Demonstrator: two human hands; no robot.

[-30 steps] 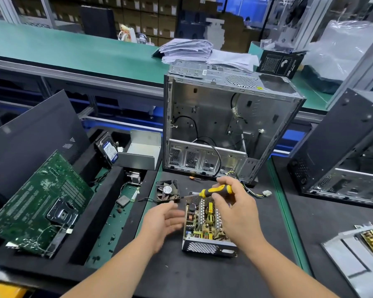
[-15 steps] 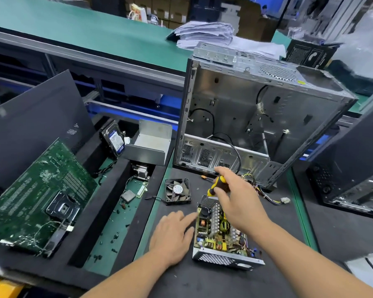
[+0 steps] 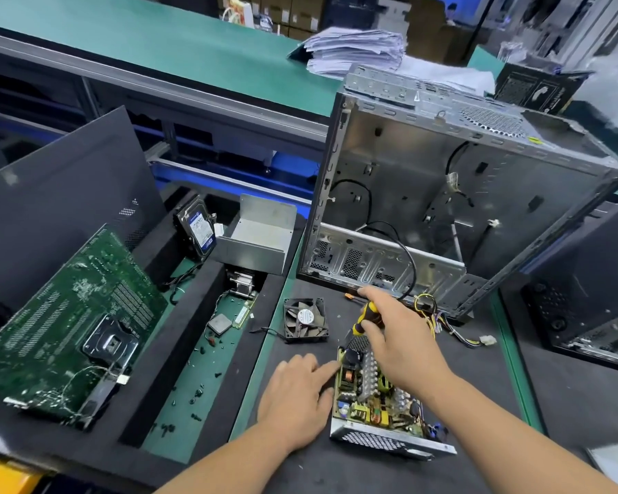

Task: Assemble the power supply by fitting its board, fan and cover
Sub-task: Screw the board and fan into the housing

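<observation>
Dark bench (image 3: pixel 478 386), lower centre, is carrying one power supply (image 3: pixel 379 404) and one fan (image 3: pixel 305 319); right hand (image 3: pixel 400 336) is gripping one screwdriver (image 3: pixel 366 317) tilted over it, left hand (image 3: pixel 297 390) is resting flat, fingers extended.

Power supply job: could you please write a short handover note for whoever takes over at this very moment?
Right hand grips the yellow-handled screwdriver, tip down at the far end of the power supply.
Left hand lies open on the black mat, index finger touching the supply's left edge.
Done: board sits in its open metal tray.
Left: the fan lies loose on the mat beyond the supply; the silver cover rests farther left. Both still need fitting.
</observation>
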